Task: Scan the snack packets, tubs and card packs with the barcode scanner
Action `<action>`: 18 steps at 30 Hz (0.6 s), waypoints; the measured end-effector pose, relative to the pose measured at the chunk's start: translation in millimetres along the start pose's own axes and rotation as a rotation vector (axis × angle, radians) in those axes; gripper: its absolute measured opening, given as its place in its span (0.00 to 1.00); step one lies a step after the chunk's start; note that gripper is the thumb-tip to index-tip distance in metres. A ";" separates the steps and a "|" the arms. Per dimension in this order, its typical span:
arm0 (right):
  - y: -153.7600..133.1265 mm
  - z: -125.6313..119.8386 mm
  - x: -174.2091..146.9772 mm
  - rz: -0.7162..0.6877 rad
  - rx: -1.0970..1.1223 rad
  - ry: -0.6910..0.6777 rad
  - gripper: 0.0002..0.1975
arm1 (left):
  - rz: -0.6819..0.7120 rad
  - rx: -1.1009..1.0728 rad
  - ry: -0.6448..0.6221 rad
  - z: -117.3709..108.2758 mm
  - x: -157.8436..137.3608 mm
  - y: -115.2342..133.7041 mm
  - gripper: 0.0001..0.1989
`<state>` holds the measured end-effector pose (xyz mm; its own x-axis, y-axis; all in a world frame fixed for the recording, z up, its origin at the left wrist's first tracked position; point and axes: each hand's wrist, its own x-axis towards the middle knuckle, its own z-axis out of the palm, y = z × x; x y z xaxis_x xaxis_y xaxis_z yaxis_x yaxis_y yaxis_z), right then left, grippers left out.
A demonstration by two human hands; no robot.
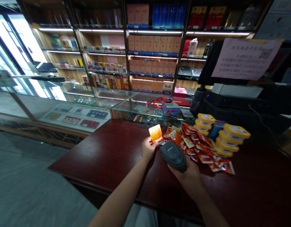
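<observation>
Between the fingers of my left hand (148, 149) is an orange snack packet (156, 134), held upright above the table and brightly lit. My right hand (190, 173) is wrapped round a dark grey barcode scanner (173, 154), whose head points away from me toward the packet. The scanner hides most of the right fingers. Just beyond and to the right of it lies a loose heap of red-orange snack packets (194, 142). Yellow-lidded plastic tubs stand in stacks behind the heap, one stack (230, 140) at the right and another (204, 123) farther back.
A dark red wooden table (107, 151) spreads under my arms. Past its far edge stands a glass display counter (100, 97), with a small colourful box (171, 108) on top. A monitor with a pink paper notice (246, 58) rises at the right. Shelves of boxes (153, 45) line the back wall.
</observation>
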<state>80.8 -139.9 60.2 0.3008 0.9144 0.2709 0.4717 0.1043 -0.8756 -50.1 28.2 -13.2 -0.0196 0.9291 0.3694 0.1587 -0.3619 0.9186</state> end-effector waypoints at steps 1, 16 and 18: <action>-0.3 -0.7 -0.2 0.001 -0.011 -0.004 0.19 | 0.007 0.007 -0.003 -0.5 -0.5 1.2 0.13; 5.4 -2.9 -2.7 -0.052 -0.058 0.013 0.16 | 0.008 0.000 0.007 -0.3 -1.2 4.0 0.14; 4.9 -1.7 -2.0 -0.051 -0.078 0.017 0.15 | -0.032 0.001 0.011 -0.1 -0.9 5.5 0.14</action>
<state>83.9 -142.0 56.1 0.2881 0.9020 0.3215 0.5500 0.1190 -0.8266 -49.3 25.3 -8.5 -0.0355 0.9391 0.3417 0.1588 -0.3323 0.9297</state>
